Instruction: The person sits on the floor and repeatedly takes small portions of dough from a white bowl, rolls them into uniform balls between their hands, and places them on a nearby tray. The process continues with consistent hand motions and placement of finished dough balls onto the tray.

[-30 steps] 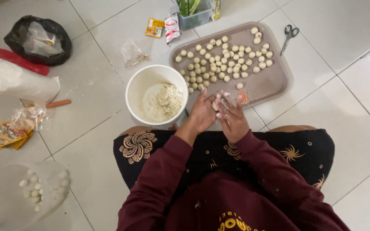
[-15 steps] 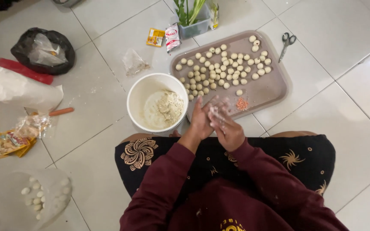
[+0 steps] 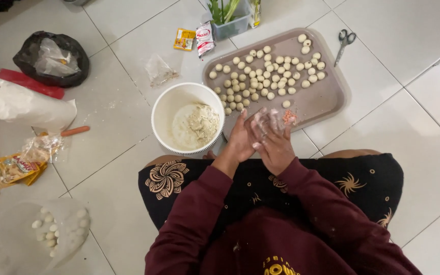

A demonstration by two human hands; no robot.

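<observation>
Both hands, left hand [image 3: 241, 136] and right hand [image 3: 273, 140], press together between the round white plastic bowl of dough [image 3: 187, 118] and the brown tray of little dough balls [image 3: 327, 97].

Glossy pale-grey square floor tiles [image 3: 408, 46], thin dark grout lines. Soft even light, faint sheen. Flour dusting near left.

Yellow sachet [image 3: 185, 39] beside red-white sachet [image 3: 205, 37]

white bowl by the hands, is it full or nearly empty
Partly filled. The white bowl stands upright, with pale dough covering only part of its bottom and the inner wall bare.
</observation>
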